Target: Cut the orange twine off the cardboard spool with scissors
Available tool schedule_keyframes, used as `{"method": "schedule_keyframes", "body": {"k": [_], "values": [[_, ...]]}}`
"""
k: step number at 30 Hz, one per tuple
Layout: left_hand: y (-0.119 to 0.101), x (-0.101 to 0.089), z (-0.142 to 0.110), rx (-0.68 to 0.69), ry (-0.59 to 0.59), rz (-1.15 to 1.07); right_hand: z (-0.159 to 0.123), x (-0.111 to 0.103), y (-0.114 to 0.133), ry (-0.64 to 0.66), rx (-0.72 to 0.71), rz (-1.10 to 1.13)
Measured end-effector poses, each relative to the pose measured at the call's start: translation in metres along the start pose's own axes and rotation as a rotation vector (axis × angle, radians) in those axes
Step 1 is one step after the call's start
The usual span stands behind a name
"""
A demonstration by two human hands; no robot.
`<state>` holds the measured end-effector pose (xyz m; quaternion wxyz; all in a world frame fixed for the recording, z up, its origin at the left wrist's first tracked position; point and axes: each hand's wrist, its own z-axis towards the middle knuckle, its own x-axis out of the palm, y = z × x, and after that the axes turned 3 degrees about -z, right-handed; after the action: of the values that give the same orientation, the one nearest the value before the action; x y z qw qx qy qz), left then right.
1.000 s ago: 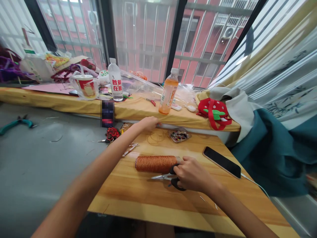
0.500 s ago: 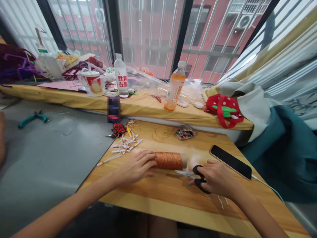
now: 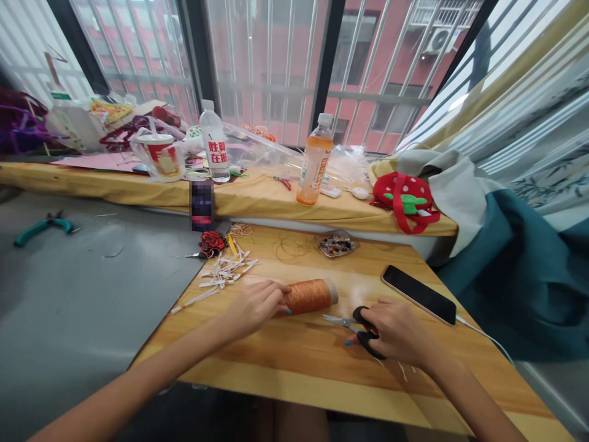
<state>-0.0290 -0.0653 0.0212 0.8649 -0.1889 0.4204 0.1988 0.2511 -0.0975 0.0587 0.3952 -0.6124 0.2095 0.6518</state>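
An orange thread spool (image 3: 309, 295) lies on its side on the wooden board (image 3: 313, 362). My left hand (image 3: 255, 305) rests over the spool's left end, fingers curled round it. To the right, my right hand (image 3: 396, 333) is closed on the black handles of a pair of scissors (image 3: 346, 321), whose blades point left toward the spool and lie low over the board.
A black phone (image 3: 418, 294) with a white cable lies at the board's right. A small tray of beads (image 3: 335, 246), a loop of thread and white strip scraps (image 3: 225, 271) sit farther back. Bottles (image 3: 313, 169), a cup (image 3: 159, 156) and a strawberry pouch (image 3: 405, 199) line the yellow ledge behind.
My left hand drew back from the board's far edge and closed on the spool's left end. My right hand with the scissors shifted right of the spool.
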Motion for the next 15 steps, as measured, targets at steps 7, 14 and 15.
{"method": "schedule_keyframes", "body": {"k": [7, 14, 15], "values": [[0.001, -0.04, 0.026, -0.352, 0.216, -0.315, 0.012, -0.007, 0.008, 0.027, -0.001, 0.139], [-0.02, -0.085, 0.048, -0.311, 0.192, -0.4, 0.033, -0.021, 0.011, 0.095, -0.018, 0.105], [-0.023, -0.089, 0.05, -0.292, 0.185, -0.405, 0.036, -0.023, 0.012, 0.096, -0.029, 0.095]]}}
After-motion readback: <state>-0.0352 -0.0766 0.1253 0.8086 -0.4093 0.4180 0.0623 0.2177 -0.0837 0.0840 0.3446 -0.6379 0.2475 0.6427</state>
